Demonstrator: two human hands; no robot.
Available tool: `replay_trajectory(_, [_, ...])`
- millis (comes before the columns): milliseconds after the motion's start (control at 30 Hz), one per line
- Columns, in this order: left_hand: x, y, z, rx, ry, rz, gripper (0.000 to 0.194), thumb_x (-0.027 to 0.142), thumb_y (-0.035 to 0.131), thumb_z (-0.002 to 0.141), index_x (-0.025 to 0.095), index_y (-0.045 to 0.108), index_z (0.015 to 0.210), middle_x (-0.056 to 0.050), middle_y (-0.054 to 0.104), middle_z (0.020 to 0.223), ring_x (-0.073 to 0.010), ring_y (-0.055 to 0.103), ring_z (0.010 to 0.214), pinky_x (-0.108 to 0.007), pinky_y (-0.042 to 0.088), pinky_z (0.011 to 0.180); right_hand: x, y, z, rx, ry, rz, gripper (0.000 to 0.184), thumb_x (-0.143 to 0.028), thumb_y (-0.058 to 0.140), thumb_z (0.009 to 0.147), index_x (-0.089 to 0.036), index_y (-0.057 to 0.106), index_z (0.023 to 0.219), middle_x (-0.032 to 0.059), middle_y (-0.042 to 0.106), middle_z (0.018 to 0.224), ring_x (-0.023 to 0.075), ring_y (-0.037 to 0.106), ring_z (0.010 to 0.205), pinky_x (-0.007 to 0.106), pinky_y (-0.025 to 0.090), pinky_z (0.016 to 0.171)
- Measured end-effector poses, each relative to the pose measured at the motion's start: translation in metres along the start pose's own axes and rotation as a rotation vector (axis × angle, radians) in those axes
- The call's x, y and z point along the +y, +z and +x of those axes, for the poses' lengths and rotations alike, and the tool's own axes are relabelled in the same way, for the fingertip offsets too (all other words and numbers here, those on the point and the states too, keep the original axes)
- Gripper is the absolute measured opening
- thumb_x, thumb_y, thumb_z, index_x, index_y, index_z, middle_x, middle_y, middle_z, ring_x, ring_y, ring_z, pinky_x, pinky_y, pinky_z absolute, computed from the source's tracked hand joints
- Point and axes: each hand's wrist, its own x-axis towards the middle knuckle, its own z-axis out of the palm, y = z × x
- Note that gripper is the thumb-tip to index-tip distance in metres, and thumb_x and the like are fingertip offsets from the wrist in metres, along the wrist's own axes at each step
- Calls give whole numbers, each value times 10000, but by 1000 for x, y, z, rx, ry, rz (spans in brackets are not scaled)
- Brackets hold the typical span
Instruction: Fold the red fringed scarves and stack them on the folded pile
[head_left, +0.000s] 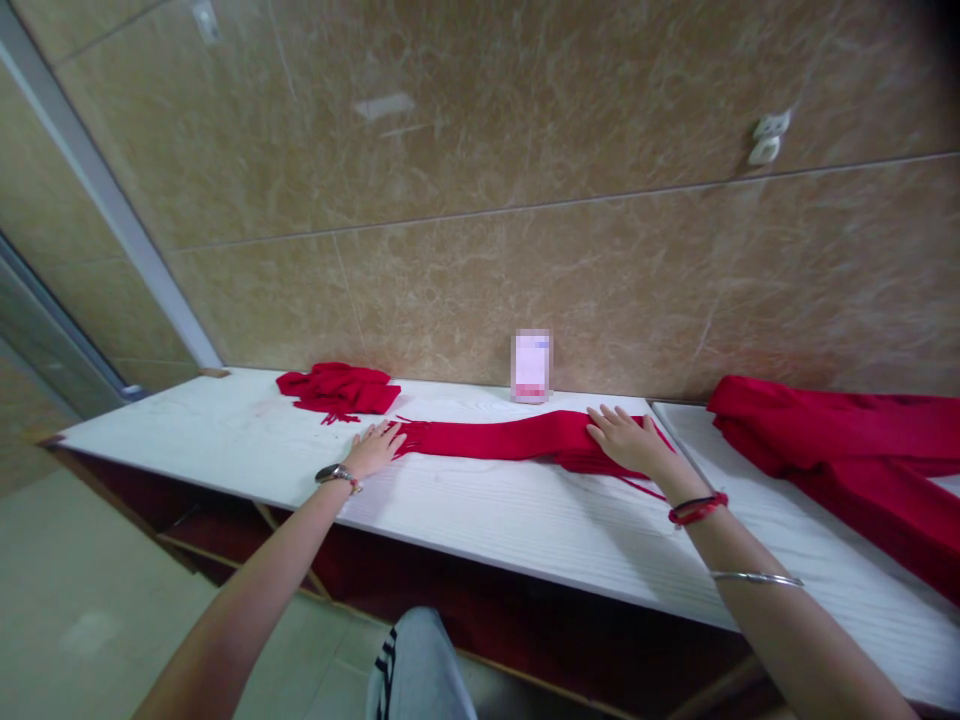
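A red fringed scarf (pixel 495 438) lies in a long folded strip across the white tabletop. My left hand (pixel 372 449) rests flat at its left end, fingers spread over the fringe. Near the right end, my right hand (pixel 619 440) is laid on the scarf with its fingers stretched out, palm down. Some of the fringe shows beyond and below the right hand. Both hands are open, and neither grips the cloth.
A crumpled red scarf (pixel 345 388) lies at the back left. More red cloth (pixel 847 440) spreads over the right side. A blurred upright phone-like panel (pixel 532 367) leans at the tiled wall (pixel 465 270). The white cabinet top (pixel 465 510) has open shelves below.
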Motion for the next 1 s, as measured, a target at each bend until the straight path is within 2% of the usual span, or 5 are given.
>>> replay_trajectory(133, [-9, -11, -4, 139, 251, -24, 504, 425, 404, 884, 176, 387, 1321, -124, 306, 1423, -272, 259, 1306, -442, 262, 1033, -17, -22, 11, 115, 67, -35, 433, -316, 269, 919, -180, 433, 1296, 156, 404, 1367, 341, 294, 1276, 675, 206, 947])
replay_trajectory(233, [-5, -17, -6, 136, 510, -29, 392, 318, 521, 823, 180, 508, 1191, -89, 403, 1358, -215, 321, 1272, -337, 264, 1050, -58, -40, 26, 198, -128, 50, 444, -334, 274, 922, -178, 431, 1306, 136, 381, 1389, 299, 250, 1308, 583, 219, 1011])
replay_trajectory(467, [2, -18, 0, 143, 550, 81, 203, 82, 443, 788, 182, 617, 817, -58, 584, 988, -182, 526, 963, -301, 389, 900, -170, -14, 47, -82, -552, 267, 476, -368, 275, 937, -169, 360, 1361, 121, 355, 1409, 261, 268, 1308, 488, 243, 1036])
replay_trajectory(800, [-53, -10, 2, 291, 133, 113, 318, 25, 377, 769, 153, 638, 900, -93, 567, 990, -223, 525, 946, -377, 397, 877, -175, 15, 41, -187, -506, 365, 488, -374, 240, 934, -184, 338, 1373, 110, 314, 1429, 246, 221, 1327, 515, 191, 1044])
replay_trajectory(1000, [-3, -2, -6, 247, 548, -119, 333, 224, 386, 889, 222, 544, 1182, -43, 478, 1288, -178, 404, 1199, -328, 296, 1028, -177, 13, 41, -194, -495, 380, 489, -385, 254, 931, -189, 348, 1369, 109, 315, 1428, 242, 234, 1323, 508, 183, 1050])
